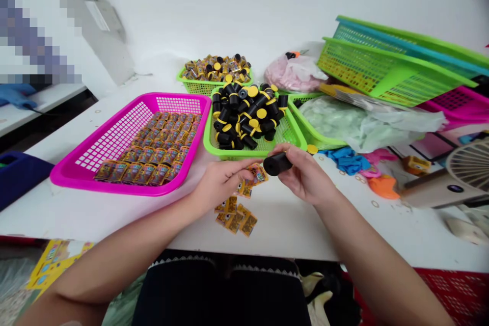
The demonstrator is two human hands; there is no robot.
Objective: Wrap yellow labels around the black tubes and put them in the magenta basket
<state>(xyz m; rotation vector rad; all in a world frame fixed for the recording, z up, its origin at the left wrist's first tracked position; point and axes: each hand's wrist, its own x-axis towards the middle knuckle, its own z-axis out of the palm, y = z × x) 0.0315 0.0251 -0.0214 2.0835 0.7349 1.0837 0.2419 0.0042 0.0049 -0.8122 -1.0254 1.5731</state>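
My right hand (pixel 305 175) pinches a small black tube (pixel 277 163) above the white table, just in front of a green basket (pixel 214 147) heaped with black tubes with yellow caps (pixel 246 114). My left hand (pixel 219 181) is closed on an orange-yellow sticker (pixel 256 174) close to the tube. More loose stickers (pixel 237 218) lie on the table under my hands. A pink basket (pixel 110 142) at the left holds rows of wrapped tubes (pixel 153 155).
Behind stands a smaller green basket (pixel 198 86) of finished tubes. Plastic bags (pixel 367 122), stacked baskets (pixel 389 69), blue and orange bits (pixel 347 159) and a small fan (pixel 458 173) crowd the right side. A dark blue bin (pixel 19 175) is at the left edge.
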